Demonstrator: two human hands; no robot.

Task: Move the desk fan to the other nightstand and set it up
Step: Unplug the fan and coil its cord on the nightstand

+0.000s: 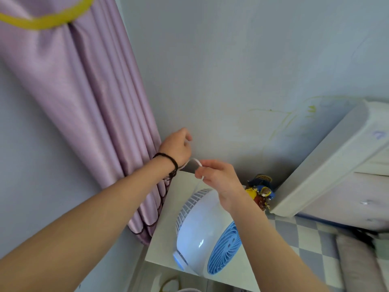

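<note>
Left hand (176, 146) reaches to the wall, fingers curled round the white cord (195, 160); right hand (219, 177) pinches the same cord above the fan (205, 232), on the nightstand (162, 234) below both hands.

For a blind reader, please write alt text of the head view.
Both hands hold a thin white cord above a white and blue fan on a white nightstand: the right hand pinches it, the left hand reaches toward the wall beside a lilac curtain.
</note>
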